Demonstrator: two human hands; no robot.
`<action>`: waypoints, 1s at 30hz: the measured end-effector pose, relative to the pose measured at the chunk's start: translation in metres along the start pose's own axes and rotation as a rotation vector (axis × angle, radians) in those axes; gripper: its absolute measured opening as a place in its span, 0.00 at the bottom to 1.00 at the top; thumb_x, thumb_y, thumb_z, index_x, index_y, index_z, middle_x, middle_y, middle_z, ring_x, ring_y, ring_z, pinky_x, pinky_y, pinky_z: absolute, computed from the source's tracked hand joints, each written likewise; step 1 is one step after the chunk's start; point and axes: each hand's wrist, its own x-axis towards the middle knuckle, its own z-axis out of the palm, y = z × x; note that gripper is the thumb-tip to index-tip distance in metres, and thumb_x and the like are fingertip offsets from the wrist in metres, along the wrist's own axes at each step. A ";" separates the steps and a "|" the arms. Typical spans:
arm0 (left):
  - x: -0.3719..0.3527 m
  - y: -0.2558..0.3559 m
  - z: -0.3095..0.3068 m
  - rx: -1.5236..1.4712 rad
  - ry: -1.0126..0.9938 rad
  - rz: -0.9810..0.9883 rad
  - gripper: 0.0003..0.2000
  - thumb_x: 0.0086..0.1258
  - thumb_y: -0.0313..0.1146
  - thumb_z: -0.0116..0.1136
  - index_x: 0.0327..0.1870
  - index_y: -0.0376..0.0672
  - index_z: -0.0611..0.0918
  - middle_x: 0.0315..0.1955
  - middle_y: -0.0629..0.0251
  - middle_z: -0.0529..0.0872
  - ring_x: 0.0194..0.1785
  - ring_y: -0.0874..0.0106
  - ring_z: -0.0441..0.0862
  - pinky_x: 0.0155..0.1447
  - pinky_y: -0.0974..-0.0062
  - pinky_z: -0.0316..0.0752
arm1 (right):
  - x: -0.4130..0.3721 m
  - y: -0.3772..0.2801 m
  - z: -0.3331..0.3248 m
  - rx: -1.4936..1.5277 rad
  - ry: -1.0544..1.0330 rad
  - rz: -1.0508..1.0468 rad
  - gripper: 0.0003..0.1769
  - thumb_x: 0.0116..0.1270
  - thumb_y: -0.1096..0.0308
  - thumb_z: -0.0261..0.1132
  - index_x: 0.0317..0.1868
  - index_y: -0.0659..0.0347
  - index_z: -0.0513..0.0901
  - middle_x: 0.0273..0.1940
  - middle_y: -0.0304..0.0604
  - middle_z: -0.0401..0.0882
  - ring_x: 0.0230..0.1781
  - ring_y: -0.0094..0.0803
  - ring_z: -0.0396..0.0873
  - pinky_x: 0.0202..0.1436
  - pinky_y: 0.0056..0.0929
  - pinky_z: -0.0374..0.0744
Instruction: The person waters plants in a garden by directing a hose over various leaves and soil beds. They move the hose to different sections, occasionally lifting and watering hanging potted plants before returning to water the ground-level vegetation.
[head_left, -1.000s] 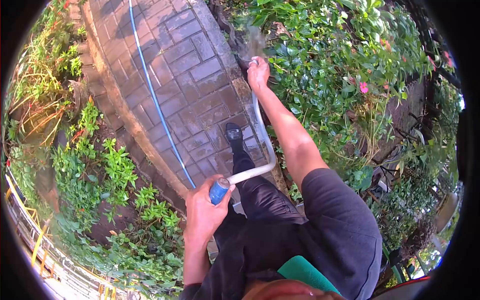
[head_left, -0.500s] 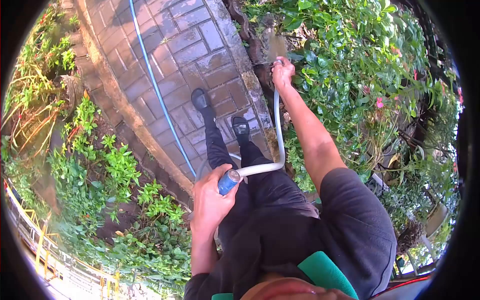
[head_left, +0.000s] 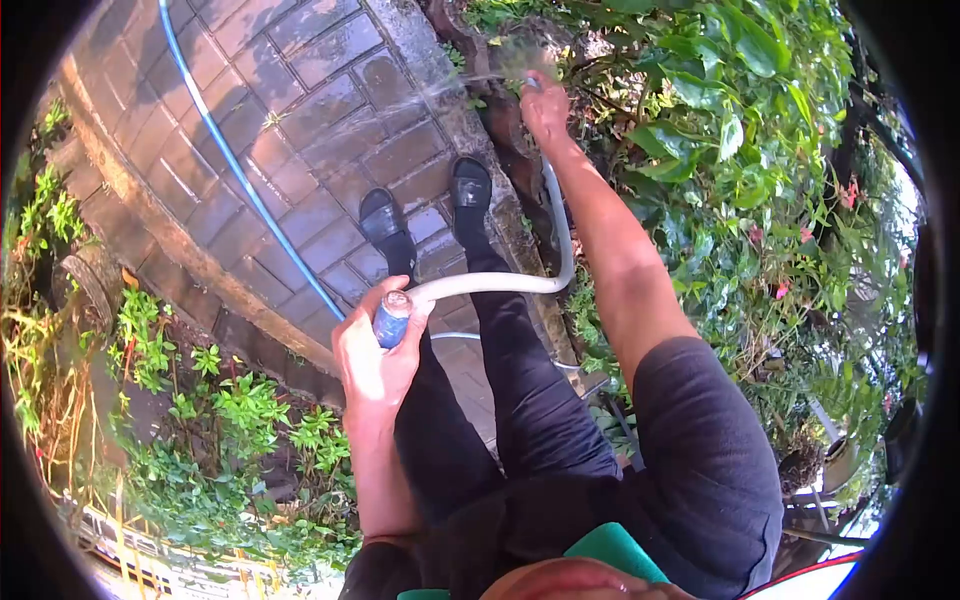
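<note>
My left hand [head_left: 378,352], in front of my legs, is closed around a blue cylinder [head_left: 392,325] with a reddish-brown end. Right beside that cylinder starts a pale, flexible hose [head_left: 490,285]; how the two join is hidden by my fingers. The hose curves right, then up to my right hand [head_left: 547,112], which grips its end over the planting bed. Water spray [head_left: 522,62] fans out past my right fingers onto the soil and the path's edge.
A blue hose [head_left: 235,165] runs along the wet brick path [head_left: 300,110]. Stone curbs [head_left: 150,205] border it, with leafy plants [head_left: 725,130] close on the right and lower plants [head_left: 235,415] on the left. My feet in black slides [head_left: 470,185] stand on the bricks.
My rear foot has stepped forward, so both feet are nearly level. The view has shifted along the path; both hands keep their grips, and the spray now also reaches across the curb.
</note>
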 end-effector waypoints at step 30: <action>0.134 -0.060 0.140 0.153 -0.189 0.277 0.20 0.50 0.27 0.69 0.48 0.39 0.81 0.38 0.53 0.86 0.40 0.55 0.84 0.48 0.63 0.78 | 0.079 0.057 0.046 -0.665 -0.271 0.052 0.10 0.64 0.70 0.57 0.41 0.68 0.76 0.39 0.61 0.81 0.41 0.51 0.84 0.43 0.44 0.83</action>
